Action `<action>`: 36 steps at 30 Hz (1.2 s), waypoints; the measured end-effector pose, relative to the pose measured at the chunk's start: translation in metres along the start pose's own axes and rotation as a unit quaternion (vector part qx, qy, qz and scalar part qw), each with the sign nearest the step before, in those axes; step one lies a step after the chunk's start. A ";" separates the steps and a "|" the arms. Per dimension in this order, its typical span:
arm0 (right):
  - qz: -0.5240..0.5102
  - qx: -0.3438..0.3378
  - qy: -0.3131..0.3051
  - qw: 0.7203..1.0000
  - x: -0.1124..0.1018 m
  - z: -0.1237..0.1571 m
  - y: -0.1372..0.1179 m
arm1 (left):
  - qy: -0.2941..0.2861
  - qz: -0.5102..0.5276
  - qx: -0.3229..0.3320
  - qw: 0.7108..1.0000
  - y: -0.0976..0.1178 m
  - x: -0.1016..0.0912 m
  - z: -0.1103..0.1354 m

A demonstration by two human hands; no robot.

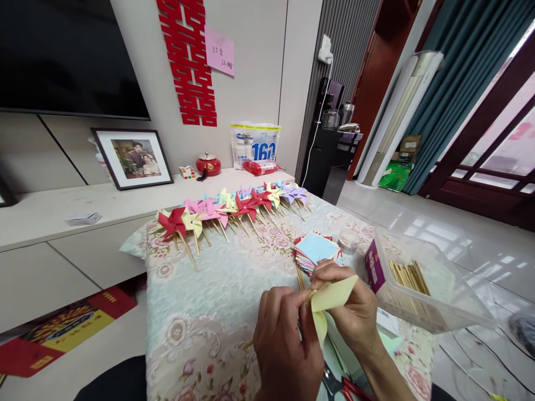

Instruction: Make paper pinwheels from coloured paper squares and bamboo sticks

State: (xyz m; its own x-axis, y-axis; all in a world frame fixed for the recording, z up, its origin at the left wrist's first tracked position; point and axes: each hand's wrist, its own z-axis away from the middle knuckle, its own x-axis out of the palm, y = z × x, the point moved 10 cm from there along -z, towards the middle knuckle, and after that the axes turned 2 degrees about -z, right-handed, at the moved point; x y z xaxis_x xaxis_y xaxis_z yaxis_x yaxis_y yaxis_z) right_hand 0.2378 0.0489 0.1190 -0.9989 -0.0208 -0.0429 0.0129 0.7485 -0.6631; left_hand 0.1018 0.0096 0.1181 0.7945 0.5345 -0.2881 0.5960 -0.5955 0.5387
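A pale yellow paper pinwheel (334, 295), partly folded, is between my hands above the front of the table. My left hand (286, 334) is closed, its fingertips pinching at the pinwheel's centre. The tip of a thin wooden stick (248, 345) shows at that hand's left side; the rest is hidden. My right hand (359, 312) grips the paper from the other side, thumb and fingers meeting near the same centre. Below them lie pale green paper sheets (340, 345) and red-handled scissors (349, 387), partly covered. A stack of coloured paper squares (318, 248) lies just beyond.
Several finished pinwheels (209, 210) lie in a row along the table's far edge. At right stands a clear plastic tub (451, 303) with wooden sticks (412, 277). Near it are a small round container (349, 239) and a white box (388, 322). A flowered cloth (200, 312) covers the table.
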 end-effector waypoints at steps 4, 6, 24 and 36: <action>0.029 0.045 -0.004 0.999 -0.003 0.006 0.008 | -0.021 0.009 -0.002 1.000 -0.002 0.006 0.003; 0.032 0.076 -0.012 0.996 -0.004 0.009 0.016 | -0.036 0.013 -0.002 0.999 -0.003 0.011 0.006; 0.020 0.256 -0.026 0.966 -0.021 0.018 0.080 | -0.141 0.433 -0.557 0.695 -0.092 0.090 0.066; 0.216 0.136 -0.061 0.965 -0.021 0.008 0.063 | -0.120 0.423 -0.574 0.691 -0.102 0.094 0.074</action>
State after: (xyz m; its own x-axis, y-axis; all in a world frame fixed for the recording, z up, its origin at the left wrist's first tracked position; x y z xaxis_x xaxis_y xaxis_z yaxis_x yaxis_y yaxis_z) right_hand 0.2596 0.0907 0.0720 -0.8851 0.1631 -0.4358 0.4546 0.5028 -0.7352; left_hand 0.1248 0.0763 -0.0225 0.8807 0.0897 0.4652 -0.4687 0.3080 0.8279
